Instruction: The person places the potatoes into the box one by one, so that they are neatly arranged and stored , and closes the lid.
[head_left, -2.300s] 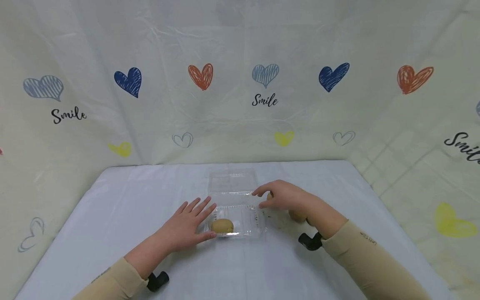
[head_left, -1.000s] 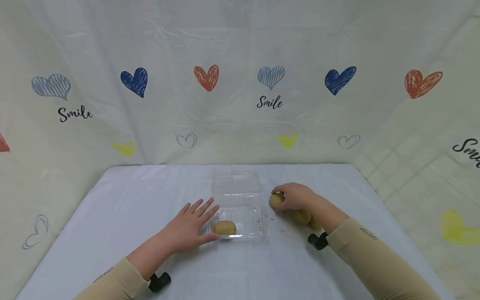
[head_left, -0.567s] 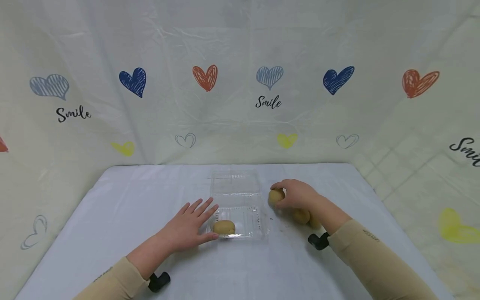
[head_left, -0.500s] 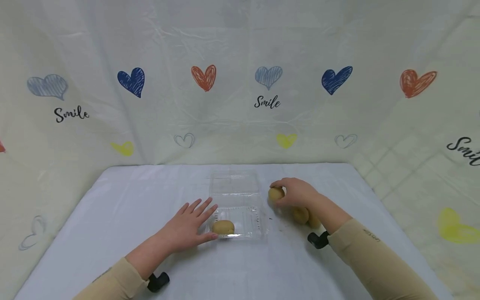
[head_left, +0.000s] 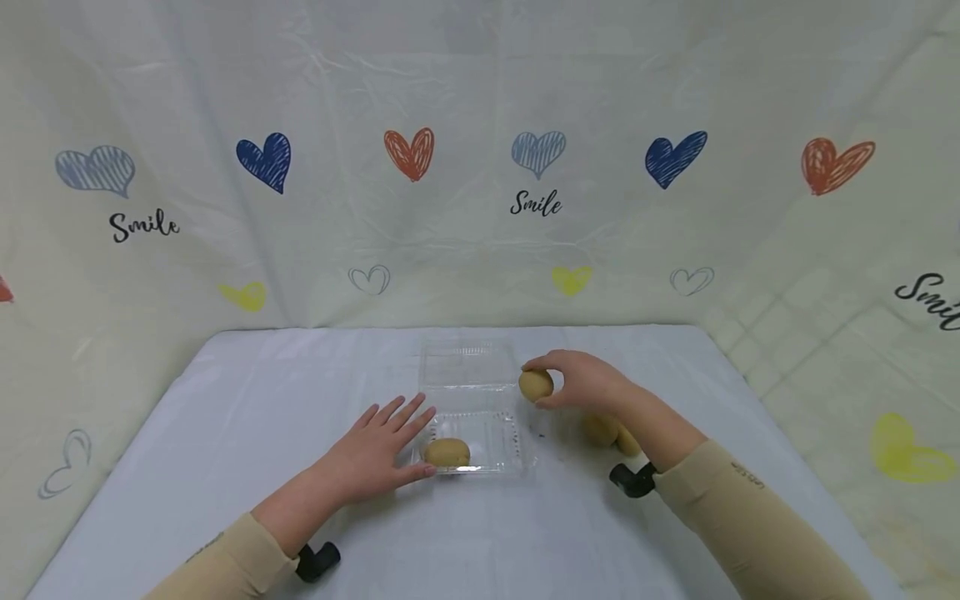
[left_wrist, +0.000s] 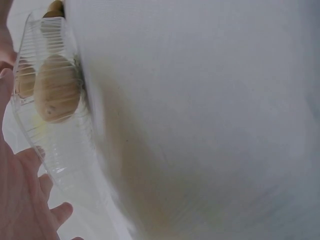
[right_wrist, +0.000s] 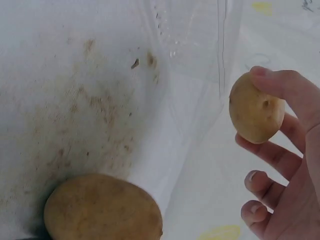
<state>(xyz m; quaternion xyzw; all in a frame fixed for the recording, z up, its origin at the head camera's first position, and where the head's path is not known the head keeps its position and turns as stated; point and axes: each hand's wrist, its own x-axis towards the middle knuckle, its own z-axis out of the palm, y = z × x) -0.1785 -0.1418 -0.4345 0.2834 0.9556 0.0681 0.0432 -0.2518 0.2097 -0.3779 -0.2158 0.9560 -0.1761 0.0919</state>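
Note:
A clear plastic clamshell box [head_left: 491, 460] lies with its lid [head_left: 468, 364] folded back on the white-covered table. Inside its near left corner sits one potato [head_left: 447, 452], which the left wrist view shows through the ribbed wall. My left hand [head_left: 375, 454] rests against the box's left side, fingers straight and spread, thumb at the front edge. Off the box's right side, my right hand [head_left: 581, 382] pinches a second potato [right_wrist: 256, 109] between thumb and fingertips, lifted off the cloth. The other fingers of that hand curl loosely without touching the potato.
More potatoes [head_left: 600, 429] lie on the cloth under my right wrist, partly hidden by it; one large potato [right_wrist: 102, 207] shows close up in the right wrist view. Brown dirt crumbs [right_wrist: 100, 102] are scattered beside the box. A heart-printed curtain [head_left: 465, 225] hangs behind the table.
My right hand, reaching beside the box at first, has taken hold of a potato, raised it and carried it left towards the box. The left hand has stayed in place.

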